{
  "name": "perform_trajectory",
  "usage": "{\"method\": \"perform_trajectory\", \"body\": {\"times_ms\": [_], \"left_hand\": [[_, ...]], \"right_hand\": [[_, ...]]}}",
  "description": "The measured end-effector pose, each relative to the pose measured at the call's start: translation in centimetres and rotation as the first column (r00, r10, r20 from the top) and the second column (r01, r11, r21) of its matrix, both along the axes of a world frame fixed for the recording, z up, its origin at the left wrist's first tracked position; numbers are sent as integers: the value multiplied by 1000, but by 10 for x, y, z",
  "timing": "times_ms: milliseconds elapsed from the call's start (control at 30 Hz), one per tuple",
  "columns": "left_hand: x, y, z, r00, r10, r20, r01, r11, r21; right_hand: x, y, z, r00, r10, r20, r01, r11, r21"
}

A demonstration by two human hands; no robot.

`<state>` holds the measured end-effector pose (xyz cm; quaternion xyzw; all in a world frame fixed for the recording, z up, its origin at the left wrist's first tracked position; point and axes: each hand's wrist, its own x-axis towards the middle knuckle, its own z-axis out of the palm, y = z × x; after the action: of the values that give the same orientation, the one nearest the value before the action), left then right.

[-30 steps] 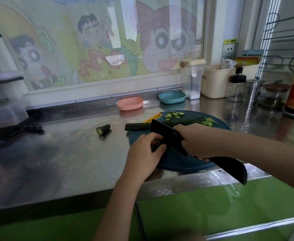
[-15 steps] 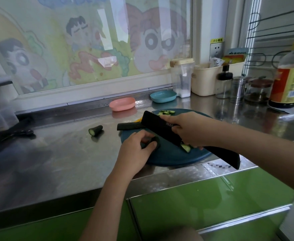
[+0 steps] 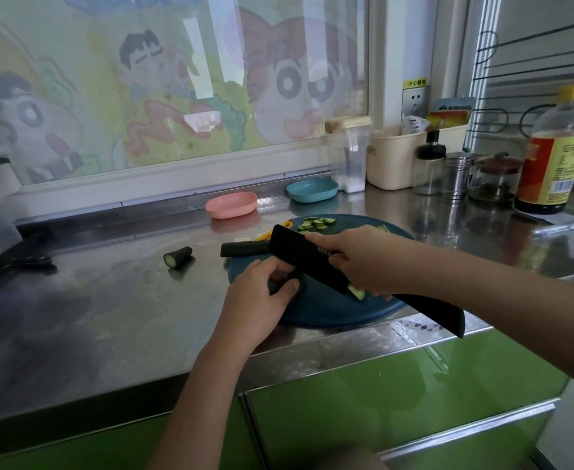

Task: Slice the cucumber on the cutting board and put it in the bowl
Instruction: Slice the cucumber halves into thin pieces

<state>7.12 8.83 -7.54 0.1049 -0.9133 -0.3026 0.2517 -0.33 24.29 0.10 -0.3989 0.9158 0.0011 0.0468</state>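
Behind cutting board (image 3: 329,310), pink bowl (image 3: 231,205)

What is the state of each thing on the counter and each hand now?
left hand, grips a cucumber piece on the cutting board
right hand, grips the knife
slices, lying at the board's far edge
cucumber end, lying on the counter, off the board
pink bowl, empty
blue bowl, empty

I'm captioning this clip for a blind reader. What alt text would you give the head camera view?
A person's right hand holds a black knife over a round blue cutting board while the left hand pinches a dark cucumber piece on it. Cut slices lie at the board's far edge; a pink bowl and a blue bowl stand behind it.
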Motion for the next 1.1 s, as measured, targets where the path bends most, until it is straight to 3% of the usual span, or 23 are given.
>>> {"method": "perform_trajectory", "body": {"times_ms": [133,367,500,633,833,1100], "left_hand": [[0,0,0,1000,2,-20,-2,1000,-16],[-2,-1,0,1000,-2,-30,1,1000,-26],[-1,-2,-1,1000,-12,-23,12,1000,-7],[-2,-2,-2,1000,-13,-28,14,999,40],[-2,-2,-2,1000,-5,-26,6,998,59],[-1,-1,0,1000,-5,-23,6,999,49]], "right_hand": [[-3,-3,0,998,17,-67,-15,1000,26],[-6,-11,-3,999,-16,41,14,999,31],[-6,-21,-20,998,14,-62,-16,999,-34],[-9,-15,-24,999,-32,-40,29,997,-76],[-5,7,-11,989,-49,141,74,980,-184],[-3,6,-4,988,-25,151,56,977,-206]]}}
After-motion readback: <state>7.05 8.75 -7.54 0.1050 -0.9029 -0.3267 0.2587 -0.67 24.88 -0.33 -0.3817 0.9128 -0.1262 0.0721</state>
